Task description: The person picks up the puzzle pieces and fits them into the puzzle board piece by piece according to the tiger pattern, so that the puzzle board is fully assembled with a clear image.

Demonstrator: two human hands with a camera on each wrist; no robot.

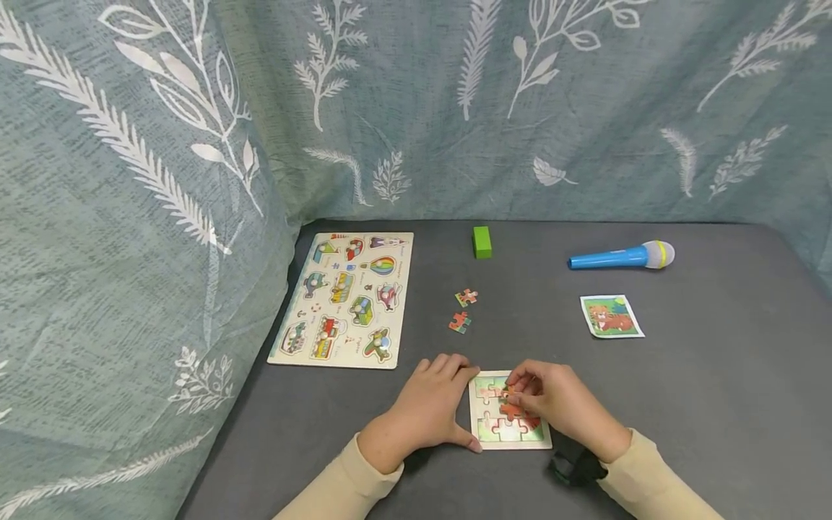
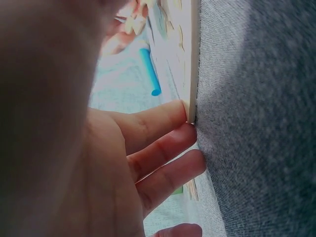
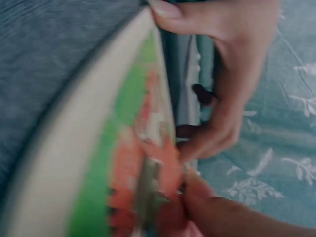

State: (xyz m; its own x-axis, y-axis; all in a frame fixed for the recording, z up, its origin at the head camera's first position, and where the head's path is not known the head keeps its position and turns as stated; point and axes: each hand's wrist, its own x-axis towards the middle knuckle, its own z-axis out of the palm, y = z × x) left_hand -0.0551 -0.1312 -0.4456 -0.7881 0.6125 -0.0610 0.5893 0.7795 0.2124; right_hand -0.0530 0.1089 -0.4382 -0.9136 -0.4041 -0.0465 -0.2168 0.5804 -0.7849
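A small square jigsaw board (image 1: 513, 445) with a pale frame lies on the dark table, some orange and green pieces in it. My left hand (image 1: 425, 404) rests along its left side, thumb at the near corner and index finger at the far one. In the left wrist view the fingers (image 2: 160, 150) lie fairly straight, one tip right at the board's corner. My right hand (image 1: 568, 404) pinches an orange jigsaw piece (image 3: 170, 168) between thumb and fingertips, close over the middle of the board. The fingers partly hide this piece.
Two loose jigsaw pieces, one upper (image 1: 466, 297) and one lower (image 1: 459, 322), lie beyond the board. A vehicle peg puzzle (image 1: 347, 325) is at left, a green block (image 1: 482, 243) behind. At right are a blue toy microphone (image 1: 611, 258) and a bear picture card (image 1: 611, 316).
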